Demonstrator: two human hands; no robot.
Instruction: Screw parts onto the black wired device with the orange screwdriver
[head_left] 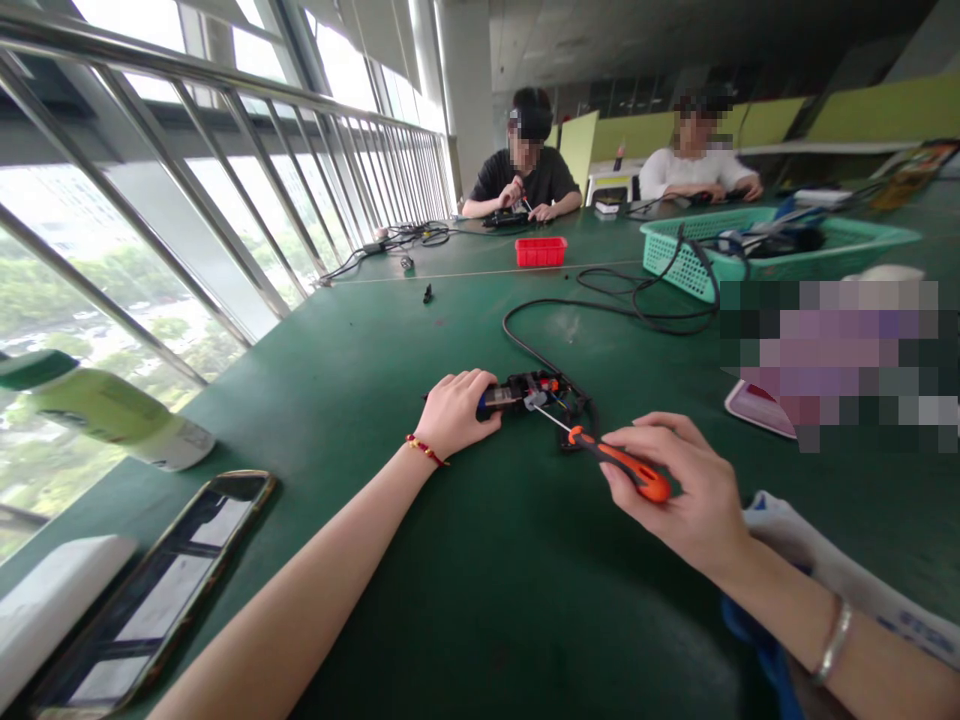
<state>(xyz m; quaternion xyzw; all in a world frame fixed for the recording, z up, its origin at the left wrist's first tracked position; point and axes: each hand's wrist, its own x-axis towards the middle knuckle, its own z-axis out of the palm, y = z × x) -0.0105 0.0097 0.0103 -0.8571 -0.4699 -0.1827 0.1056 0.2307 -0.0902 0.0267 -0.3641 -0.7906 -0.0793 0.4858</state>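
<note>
My left hand [457,412] is wrapped around the dark body of an opened corded device [517,392] lying on the green table. Its inside shows at the right end, with small red, orange and blue parts and wires; I cannot make out its exact kind. Between the thumb and fingers of my right hand [688,492] is an orange and black screwdriver [634,474]. The screwdriver's thin shaft points left, and its tip reaches a small grey part [535,400] of the device. Whether the tip sits in a screw is too small to tell.
A black cable [525,303] runs from the device towards a green basket [810,262] of tools. Beyond lie a red tray [541,252] and a small black piece [427,294]. A phone [161,590] and bottle [112,410] are at left. Two people sit across the table.
</note>
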